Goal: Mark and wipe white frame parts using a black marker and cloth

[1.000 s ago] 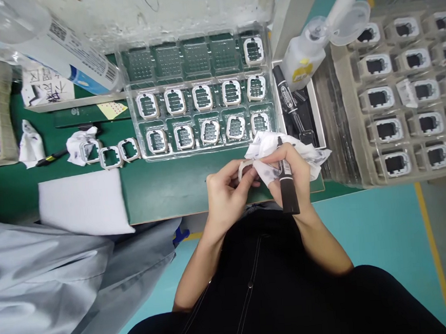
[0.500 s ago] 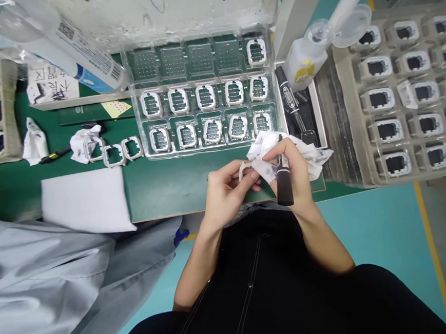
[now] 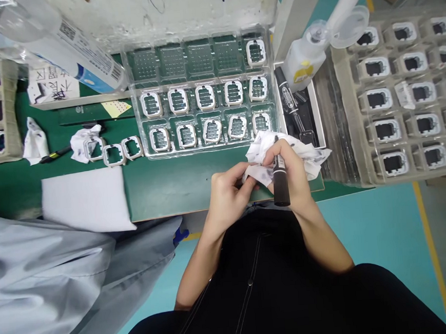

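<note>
My left hand (image 3: 227,190) is closed around a small white frame part, now almost hidden under its fingers and the cloth. My right hand (image 3: 291,174) grips a black marker (image 3: 279,185) and a white ink-stained cloth (image 3: 268,150), pressing the cloth against the part. Both hands hover over the front edge of the green mat (image 3: 170,184). Just behind them lies a clear plastic tray (image 3: 202,94) with several white frame parts in its pockets.
Three loose frames (image 3: 114,154) lie left of the tray beside crumpled cloths. A white foam pad (image 3: 84,198) sits front left. A squeeze bottle (image 3: 305,60), a box of markers (image 3: 298,109) and beige trays of parts (image 3: 406,96) stand right. A grey sleeve (image 3: 43,284) is lower left.
The cloth in my right hand has slid over the frame part, which showed more clearly before. The marker shifted slightly left. Nothing else on the bench moved.
</note>
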Demonstrator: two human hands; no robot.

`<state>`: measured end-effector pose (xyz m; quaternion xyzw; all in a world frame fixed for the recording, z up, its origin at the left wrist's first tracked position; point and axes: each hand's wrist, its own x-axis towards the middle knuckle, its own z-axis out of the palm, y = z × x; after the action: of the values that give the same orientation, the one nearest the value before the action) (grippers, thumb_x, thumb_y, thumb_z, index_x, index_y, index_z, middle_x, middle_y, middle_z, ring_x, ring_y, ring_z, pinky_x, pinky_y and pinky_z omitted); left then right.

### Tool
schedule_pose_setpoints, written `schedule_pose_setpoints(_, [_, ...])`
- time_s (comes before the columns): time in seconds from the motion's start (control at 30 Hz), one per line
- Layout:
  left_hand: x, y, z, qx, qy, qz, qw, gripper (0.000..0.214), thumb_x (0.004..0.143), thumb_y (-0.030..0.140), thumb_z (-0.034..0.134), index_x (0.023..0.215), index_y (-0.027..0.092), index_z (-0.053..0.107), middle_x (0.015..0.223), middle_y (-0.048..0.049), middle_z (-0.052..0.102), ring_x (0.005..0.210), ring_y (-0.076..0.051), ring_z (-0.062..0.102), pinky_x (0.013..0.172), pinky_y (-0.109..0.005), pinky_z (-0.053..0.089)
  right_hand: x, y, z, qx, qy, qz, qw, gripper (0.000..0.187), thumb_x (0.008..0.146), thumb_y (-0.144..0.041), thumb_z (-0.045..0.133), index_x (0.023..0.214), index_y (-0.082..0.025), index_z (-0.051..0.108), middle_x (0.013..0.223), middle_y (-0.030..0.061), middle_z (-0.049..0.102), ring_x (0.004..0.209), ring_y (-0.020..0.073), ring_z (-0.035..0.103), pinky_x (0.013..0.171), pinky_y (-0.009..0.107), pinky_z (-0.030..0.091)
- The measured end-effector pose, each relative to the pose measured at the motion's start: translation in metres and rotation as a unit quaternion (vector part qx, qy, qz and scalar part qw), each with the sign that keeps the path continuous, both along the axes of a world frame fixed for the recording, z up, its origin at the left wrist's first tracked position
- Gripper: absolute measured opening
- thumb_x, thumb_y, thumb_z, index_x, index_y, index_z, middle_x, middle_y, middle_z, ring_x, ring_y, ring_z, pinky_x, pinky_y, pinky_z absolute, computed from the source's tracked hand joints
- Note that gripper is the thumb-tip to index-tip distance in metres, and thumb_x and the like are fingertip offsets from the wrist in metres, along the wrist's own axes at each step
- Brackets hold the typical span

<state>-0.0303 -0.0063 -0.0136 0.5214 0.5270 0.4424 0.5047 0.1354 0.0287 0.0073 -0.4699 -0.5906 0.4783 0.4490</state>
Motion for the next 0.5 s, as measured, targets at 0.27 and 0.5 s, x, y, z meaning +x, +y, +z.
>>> schedule_pose_setpoints(0.27, [-0.001, 0.007, 0.006, -0.078, -0.192, 0.018, 0.978, 0.023, 0.096, 0.039, 0.091, 0.097, 0.017, 0.083, 0.080, -0.0043, 0.083, 0.068, -0.017, 0.078, 0.065, -0.027, 0.067, 0.005, -0.004, -0.014, 0.058, -0.004, -0.064, 0.996, 0.040, 0.092, -0.043, 0.090, 0.086, -0.029, 0.054, 0.074, -0.0066, 0.050, 0.062, 0.0133, 0.041, 0.060, 0.033, 0.039])
schedule_pose_setpoints(0.5, [-0.001, 0.006, 0.006, -0.083, -0.185, 0.021, 0.979, 0.033, 0.092, 0.049, 0.094, 0.097, 0.018, 0.084, 0.080, -0.0050, 0.082, 0.069, -0.017, 0.077, 0.065, -0.029, 0.068, 0.000, -0.001, -0.009, 0.047, 0.004, -0.063, 0.997, 0.046, 0.090, -0.048, 0.093, 0.084, -0.029, 0.052, 0.074, -0.0065, 0.054, 0.062, 0.0134, 0.045, 0.057, 0.032, 0.039])
